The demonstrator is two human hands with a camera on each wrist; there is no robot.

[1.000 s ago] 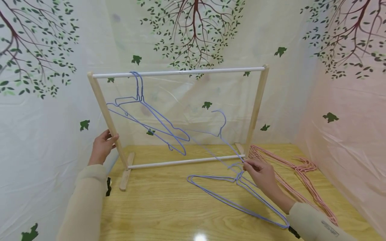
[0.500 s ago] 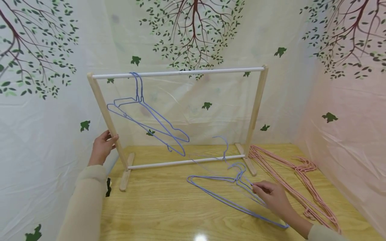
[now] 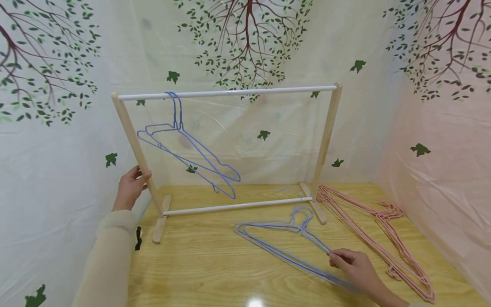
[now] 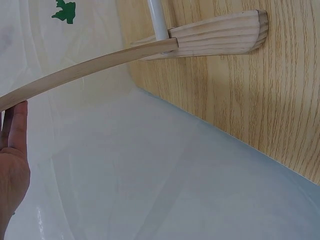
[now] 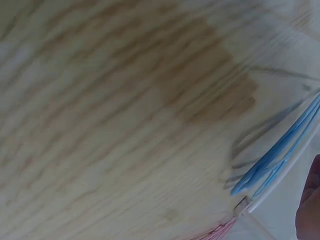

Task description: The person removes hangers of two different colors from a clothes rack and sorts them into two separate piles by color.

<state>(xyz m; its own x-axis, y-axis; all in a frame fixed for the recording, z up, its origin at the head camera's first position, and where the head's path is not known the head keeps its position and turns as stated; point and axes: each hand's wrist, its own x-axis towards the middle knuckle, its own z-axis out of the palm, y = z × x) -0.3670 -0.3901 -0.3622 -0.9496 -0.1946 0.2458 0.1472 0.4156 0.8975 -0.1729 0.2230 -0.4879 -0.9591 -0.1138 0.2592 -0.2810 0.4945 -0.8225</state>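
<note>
A small wooden rack (image 3: pixel 326 140) with a white top rail (image 3: pixel 230 92) stands on the wooden table (image 3: pixel 199 264). Two blue wire hangers (image 3: pixel 188 147) hang near the rail's left end. My left hand (image 3: pixel 131 186) holds the rack's left post (image 3: pixel 134 140), thumb in front; the left wrist view shows that post (image 4: pixel 90 67) and its foot (image 4: pixel 220 37) beside my hand (image 4: pixel 12 150). A pile of blue hangers (image 3: pixel 284 238) lies flat in front of the rack. My right hand (image 3: pixel 350 262) pinches one wire of that pile. The right wrist view is blurred and shows blue hangers (image 5: pixel 280 150).
Several pink hangers (image 3: pixel 379 232) lie on the table to the right of the rack, close to my right hand. Plastic sheeting printed with trees (image 3: pixel 245 42) closes in the back and both sides. The rack's lower white bar (image 3: pixel 234 206) runs just behind the blue pile.
My right hand has brought a raised blue hanger down onto the blue pile and slid toward the near right. The left hand has stayed on the post.
</note>
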